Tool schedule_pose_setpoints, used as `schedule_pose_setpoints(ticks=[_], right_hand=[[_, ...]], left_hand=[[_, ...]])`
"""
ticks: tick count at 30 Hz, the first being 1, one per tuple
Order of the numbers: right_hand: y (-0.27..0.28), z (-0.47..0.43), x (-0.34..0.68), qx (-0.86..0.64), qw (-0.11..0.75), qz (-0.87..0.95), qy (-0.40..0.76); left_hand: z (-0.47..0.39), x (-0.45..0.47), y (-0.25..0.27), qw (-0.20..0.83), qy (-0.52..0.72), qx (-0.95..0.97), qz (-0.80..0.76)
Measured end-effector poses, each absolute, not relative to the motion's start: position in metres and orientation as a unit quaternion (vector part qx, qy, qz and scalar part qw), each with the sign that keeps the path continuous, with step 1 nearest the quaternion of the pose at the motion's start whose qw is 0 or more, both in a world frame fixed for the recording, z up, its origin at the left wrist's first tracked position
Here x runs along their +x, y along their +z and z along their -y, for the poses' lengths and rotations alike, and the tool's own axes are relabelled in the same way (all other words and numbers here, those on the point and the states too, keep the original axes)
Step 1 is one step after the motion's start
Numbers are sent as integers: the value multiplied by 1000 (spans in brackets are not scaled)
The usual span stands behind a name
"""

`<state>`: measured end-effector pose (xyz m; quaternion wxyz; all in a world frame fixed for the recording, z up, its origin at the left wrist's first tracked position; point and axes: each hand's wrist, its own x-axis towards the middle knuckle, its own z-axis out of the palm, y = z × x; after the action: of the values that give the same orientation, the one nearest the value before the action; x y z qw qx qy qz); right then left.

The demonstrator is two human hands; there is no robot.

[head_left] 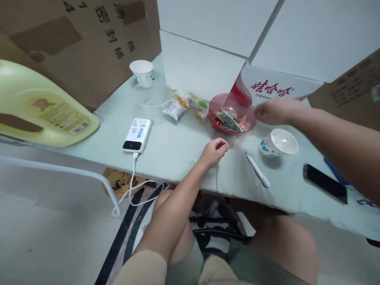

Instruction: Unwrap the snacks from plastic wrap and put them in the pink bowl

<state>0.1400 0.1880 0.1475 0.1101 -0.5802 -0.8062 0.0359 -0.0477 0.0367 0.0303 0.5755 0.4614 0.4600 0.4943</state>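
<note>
In the head view, our left hand (214,152) curls its fingers toward its thumb, just on our side of the pink bowl (214,125) of packets. Our right hand (269,111) blurs beside the bowl's rim, above a paper cup (267,147); we cannot tell whether either hand pinches anything.

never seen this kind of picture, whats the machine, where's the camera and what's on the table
There is no machine: these are a person's bare hands, filmed by one camera worn on the head. The left hand is curled in front of a reddish bowl with things inside; the blurred right hand is beside it. Whether either grips anything is unclear. Also on the pale table: small packets, two paper cups, a power bank, a slim white tool, a phone and a yellow jug.
</note>
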Motion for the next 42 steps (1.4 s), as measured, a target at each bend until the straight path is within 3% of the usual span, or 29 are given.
schedule_pose_setpoints(ticks=[2, 6, 10, 13, 20, 24, 28, 31, 36, 38, 42], right_hand=[[147, -190, 79, -521, 26, 853, 3], [112, -203, -26, -411, 19, 912, 7], [76, -225, -61, -460, -38, 887, 27], [82, -234, -57, -475, -34, 879, 33], [158, -186, -10, -520, 118, 846, 30], [148, -121, 52, -494, 347, 765, 225], [87, -48, 109, -479, 519, 585, 399], [35, -6, 128, -494, 531, 533, 436], [-5, 20, 144, -508, 405, 594, 475], [-4, 19, 153, -501, 394, 640, 429], [1, 10, 166, -487, 453, 678, 313]], left_hand=[[-39, -49, 29, 557, 489, 469, -480], [-41, -48, 26, 543, 476, 480, -499], [-38, -48, 24, 525, 463, 501, -509], [-37, -50, 25, 518, 452, 517, -510], [-36, -52, 27, 509, 440, 516, -531], [-34, -58, 27, 568, 466, 450, -508], [-29, -60, 28, 706, 514, 305, -379], [-23, -51, 27, 757, 504, 289, -299], [-24, -34, 21, 711, 507, 316, -370], [-28, -33, 19, 678, 518, 332, -403], [-32, -35, 18, 642, 491, 359, -467]])
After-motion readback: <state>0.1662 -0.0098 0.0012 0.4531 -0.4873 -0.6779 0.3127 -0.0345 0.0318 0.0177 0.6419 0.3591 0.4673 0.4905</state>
